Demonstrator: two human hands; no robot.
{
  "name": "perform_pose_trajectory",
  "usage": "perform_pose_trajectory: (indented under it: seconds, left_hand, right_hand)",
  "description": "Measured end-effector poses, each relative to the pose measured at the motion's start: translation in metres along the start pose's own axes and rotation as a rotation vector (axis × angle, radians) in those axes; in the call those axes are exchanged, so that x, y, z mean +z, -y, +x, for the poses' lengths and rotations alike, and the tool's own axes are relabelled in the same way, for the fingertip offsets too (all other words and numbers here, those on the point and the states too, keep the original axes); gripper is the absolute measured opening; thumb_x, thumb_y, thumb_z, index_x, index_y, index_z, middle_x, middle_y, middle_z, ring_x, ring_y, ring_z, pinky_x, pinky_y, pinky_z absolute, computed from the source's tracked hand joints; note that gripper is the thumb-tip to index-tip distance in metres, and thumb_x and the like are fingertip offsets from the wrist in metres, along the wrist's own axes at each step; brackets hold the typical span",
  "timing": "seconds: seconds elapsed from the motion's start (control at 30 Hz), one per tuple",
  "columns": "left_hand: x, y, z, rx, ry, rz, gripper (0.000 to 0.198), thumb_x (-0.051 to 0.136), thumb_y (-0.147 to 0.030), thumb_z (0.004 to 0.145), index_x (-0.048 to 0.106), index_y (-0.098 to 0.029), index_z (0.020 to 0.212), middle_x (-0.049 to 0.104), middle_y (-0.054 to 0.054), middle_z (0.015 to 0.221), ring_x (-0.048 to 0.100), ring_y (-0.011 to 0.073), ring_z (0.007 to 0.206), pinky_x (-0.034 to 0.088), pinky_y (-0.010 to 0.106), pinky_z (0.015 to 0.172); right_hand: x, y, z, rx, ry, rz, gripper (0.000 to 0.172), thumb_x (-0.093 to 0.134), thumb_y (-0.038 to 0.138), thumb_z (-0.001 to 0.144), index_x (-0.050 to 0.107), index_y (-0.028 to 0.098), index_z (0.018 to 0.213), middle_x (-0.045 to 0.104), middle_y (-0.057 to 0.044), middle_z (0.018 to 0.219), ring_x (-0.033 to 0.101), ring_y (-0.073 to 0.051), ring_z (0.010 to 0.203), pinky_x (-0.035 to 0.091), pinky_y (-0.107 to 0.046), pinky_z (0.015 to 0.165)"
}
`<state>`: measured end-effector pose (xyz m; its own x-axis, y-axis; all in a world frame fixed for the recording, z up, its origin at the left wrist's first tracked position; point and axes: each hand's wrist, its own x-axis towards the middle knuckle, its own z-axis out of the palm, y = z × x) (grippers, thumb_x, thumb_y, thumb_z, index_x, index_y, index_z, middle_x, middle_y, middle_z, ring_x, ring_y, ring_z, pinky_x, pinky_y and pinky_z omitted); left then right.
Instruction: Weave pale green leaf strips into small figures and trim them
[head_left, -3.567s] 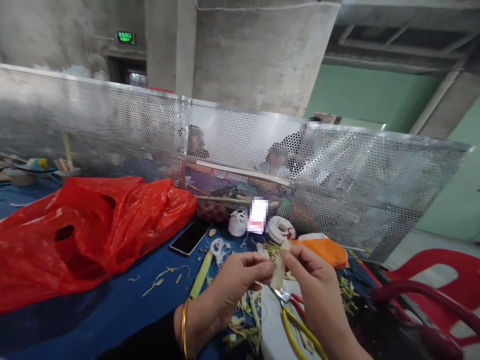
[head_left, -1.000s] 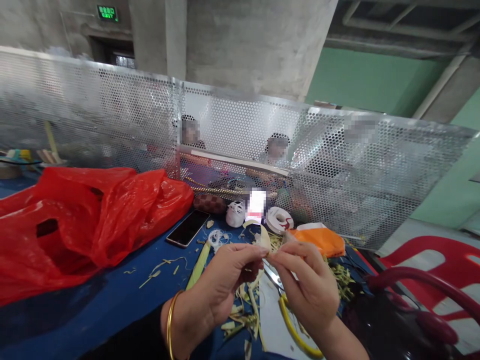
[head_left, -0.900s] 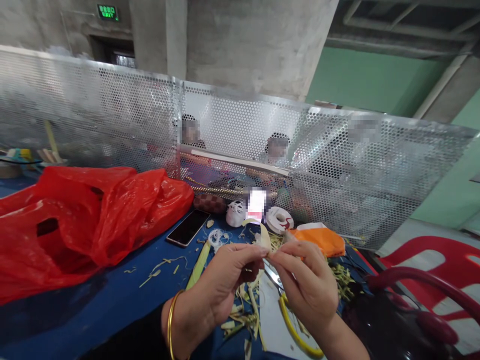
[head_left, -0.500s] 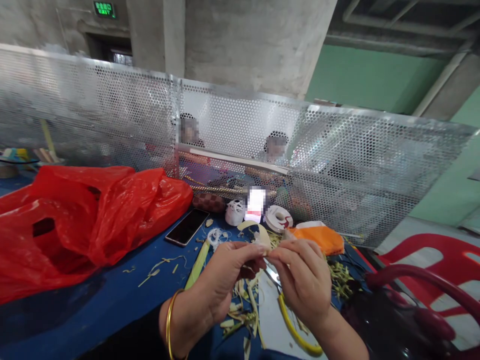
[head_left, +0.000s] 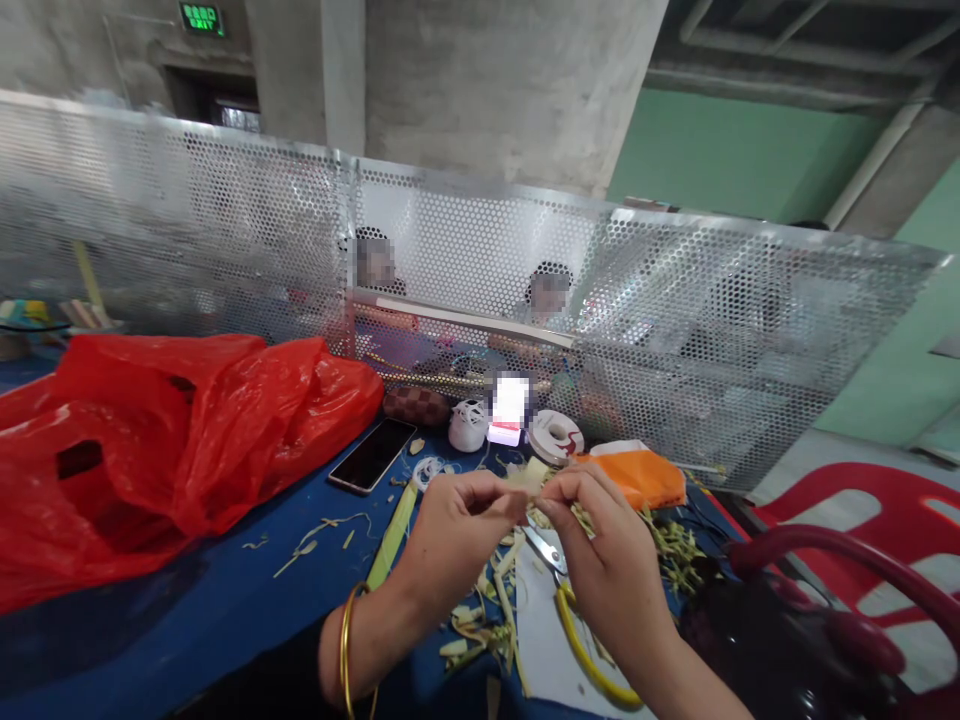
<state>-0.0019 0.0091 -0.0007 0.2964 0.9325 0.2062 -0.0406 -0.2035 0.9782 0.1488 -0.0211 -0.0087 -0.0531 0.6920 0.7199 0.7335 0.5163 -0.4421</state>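
Observation:
My left hand (head_left: 457,525), with a gold bangle on the wrist, and my right hand (head_left: 611,530) meet over the middle of the table. Thumbs and fingertips of both are pinched on a pale leaf strip (head_left: 535,474), whose upper part stands up between them. Its lower end is hidden by my fingers. Beneath the right hand lie yellow-handled scissors (head_left: 577,645), on a white sheet (head_left: 534,630). Green and cream plant scraps (head_left: 480,620) are strewn below the hands. A long green leaf strip (head_left: 391,540) extends from behind my left forearm toward a loop of white thread (head_left: 431,472).
A red plastic bag (head_left: 225,430) covers the table's left. A dark phone (head_left: 373,455), a lit phone (head_left: 510,410), a ribbon spool (head_left: 556,437) and orange cloth (head_left: 637,474) lie farther back, before a perforated metal screen (head_left: 712,350). A dark red-handled object (head_left: 795,620) stands at right.
The pale strip, which curved over to the left above my fingers, now shows as a short upright piece. My fingertips have shifted slightly, and the left fingers are more curled.

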Motion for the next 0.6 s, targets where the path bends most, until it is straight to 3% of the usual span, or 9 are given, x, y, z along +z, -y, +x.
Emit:
perform_pose_trajectory:
  seconds: [0.2,0.4,0.53,0.6]
  left_hand:
    - [0.0000,-0.0076,-0.0030,-0.023,0.043,0.003,0.016,0.065,-0.026,0.072,0.078,-0.018,0.075,0.070,0.005,0.072,0.058,0.0181,0.072,0.042,0.028,0.066]
    - [0.0010,-0.0046,-0.0015,-0.023,0.011,0.049,0.016,0.065,-0.026,0.073,0.079,-0.018,0.074,0.070,0.005,0.070,0.057,0.0172,0.069,0.042,0.028,0.065]
    - [0.0012,-0.0051,-0.0002,-0.023,-0.008,0.035,0.018,0.066,-0.030,0.073,0.077,-0.016,0.069,0.066,0.004,0.064,0.054,0.0157,0.063,0.041,0.027,0.061]
    - [0.0011,-0.0068,0.0002,-0.021,-0.013,0.031,0.019,0.067,-0.031,0.072,0.076,-0.016,0.066,0.065,0.004,0.063,0.053,0.0153,0.062,0.040,0.026,0.060]
  right_hand:
    - [-0.0007,-0.0009,0.0013,-0.022,-0.009,-0.016,0.018,0.049,0.019,0.092,0.051,0.022,0.074,0.055,-0.002,0.078,0.051,-0.019,0.075,0.040,-0.031,0.067]
    - [0.0008,-0.0010,0.0021,-0.020,-0.019,0.032,0.020,0.052,0.019,0.091,0.051,0.021,0.071,0.054,-0.001,0.074,0.051,-0.018,0.072,0.041,-0.030,0.065]
    - [0.0016,0.0014,0.0034,0.143,-0.042,0.249,0.011,0.058,0.023,0.087,0.056,0.020,0.077,0.057,0.000,0.072,0.053,-0.015,0.067,0.043,-0.026,0.061]
    - [0.0014,0.0022,0.0042,0.261,0.008,0.379,0.008,0.061,0.026,0.085,0.061,0.019,0.081,0.061,0.000,0.074,0.055,-0.015,0.068,0.045,-0.026,0.061]
